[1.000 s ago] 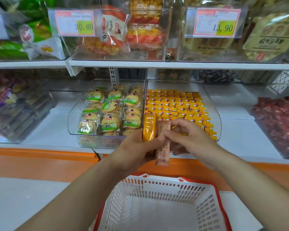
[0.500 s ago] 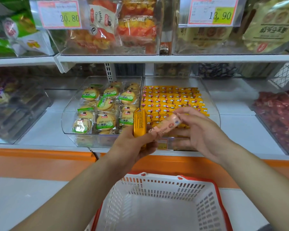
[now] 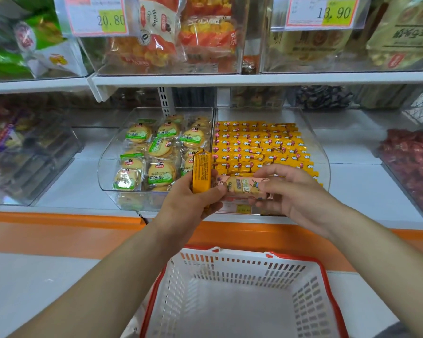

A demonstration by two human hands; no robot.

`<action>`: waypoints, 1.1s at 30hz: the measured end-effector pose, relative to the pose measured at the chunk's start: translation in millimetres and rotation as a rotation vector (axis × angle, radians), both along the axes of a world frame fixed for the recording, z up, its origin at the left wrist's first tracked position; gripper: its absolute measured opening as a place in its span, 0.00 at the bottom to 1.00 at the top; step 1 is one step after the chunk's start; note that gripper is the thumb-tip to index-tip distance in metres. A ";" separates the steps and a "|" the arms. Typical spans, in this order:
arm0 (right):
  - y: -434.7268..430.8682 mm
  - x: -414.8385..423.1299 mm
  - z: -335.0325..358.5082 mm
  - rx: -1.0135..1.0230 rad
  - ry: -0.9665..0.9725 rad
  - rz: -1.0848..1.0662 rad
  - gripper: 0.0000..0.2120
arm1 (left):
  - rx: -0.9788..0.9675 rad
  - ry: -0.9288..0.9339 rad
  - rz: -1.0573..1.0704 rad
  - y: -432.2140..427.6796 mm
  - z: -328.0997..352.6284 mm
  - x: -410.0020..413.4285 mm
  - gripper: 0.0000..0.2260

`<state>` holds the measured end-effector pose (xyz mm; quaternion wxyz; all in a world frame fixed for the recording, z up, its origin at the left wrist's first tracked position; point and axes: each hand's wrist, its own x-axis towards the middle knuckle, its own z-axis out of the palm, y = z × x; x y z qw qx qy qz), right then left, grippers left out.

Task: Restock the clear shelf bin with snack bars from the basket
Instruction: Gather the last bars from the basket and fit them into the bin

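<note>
My left hand [image 3: 191, 203] grips an orange bar [image 3: 201, 172] upright, its thumb touching one end of a pink bar [image 3: 244, 187]. My right hand [image 3: 296, 193] pinches the other end. Both bars sit just in front of the clear bin [image 3: 324, 164] of yellow bars [image 3: 254, 145]. I judge this the last placing step, since I see none left in the basket [image 3: 230, 262]. Next I should separate the two bars and lay the orange one flat on the rows. A second ago the pink bar hung upright; now it lies level.

Head view, forward-down, near clear shelf bin [image 3: 254, 114]
</note>
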<state>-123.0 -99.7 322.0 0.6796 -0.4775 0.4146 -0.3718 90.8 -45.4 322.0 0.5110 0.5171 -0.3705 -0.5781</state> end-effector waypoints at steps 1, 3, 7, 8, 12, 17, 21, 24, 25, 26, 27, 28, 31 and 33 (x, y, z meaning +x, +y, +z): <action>0.2 0.4 -0.4 0.008 0.010 0.020 0.08 | -0.001 -0.008 0.012 -0.3 -0.3 1.0 0.11; 1.7 2.5 -0.2 0.006 0.052 0.054 0.12 | -0.001 -0.018 0.033 -0.5 -2.0 2.3 0.10; 1.4 10.5 -0.8 -0.031 -0.027 -0.095 0.24 | 0.008 -0.029 0.015 -0.6 -3.2 3.4 0.10; -1.8 11.8 -1.0 -0.070 -0.040 -0.173 0.24 | 0.007 -0.063 0.016 -1.6 -2.2 5.0 0.08; -18.5 16.0 -0.9 -0.381 0.139 -0.346 0.17 | -0.028 -0.372 0.120 -9.4 4.1 23.5 0.08; -27.4 34.0 -15.2 -0.710 0.500 -0.203 0.08 | 0.016 -0.327 0.118 -10.5 6.7 40.2 0.06; -32.5 45.0 -28.6 -0.831 0.782 -0.054 0.12 | -0.013 -0.348 0.106 -10.1 4.4 45.8 0.08; -31.0 54.9 -35.3 -0.973 1.009 0.023 0.16 | -0.027 -0.354 0.095 -9.3 4.3 45.6 0.10; -29.5 58.1 -35.7 -0.994 1.031 0.031 0.16 | -0.030 -0.353 0.088 -8.9 4.5 44.1 0.11; -28.9 60.5 -35.8 -1.004 1.038 0.046 0.16 | -0.033 -0.348 0.079 -8.9 4.6 41.9 0.12; -28.9 62.0 -35.7 -1.001 1.031 0.072 0.16 | -0.036 -0.342 0.069 -8.8 4.5 39.7 0.13; -29.2 62.5 -35.3 -0.978 1.011 0.104 0.17 | -0.039 -0.334 0.063 -8.7 4.2 37.7 0.14; -31.9 55.5 -29.8 -0.853 0.908 0.128 0.23 | -0.043 -0.322 0.057 -9.1 3.4 33.5 0.15; -33.7 46.6 -24.1 -0.834 0.786 -0.003 0.19 | -0.043 -0.330 0.039 -9.4 3.5 31.2 0.15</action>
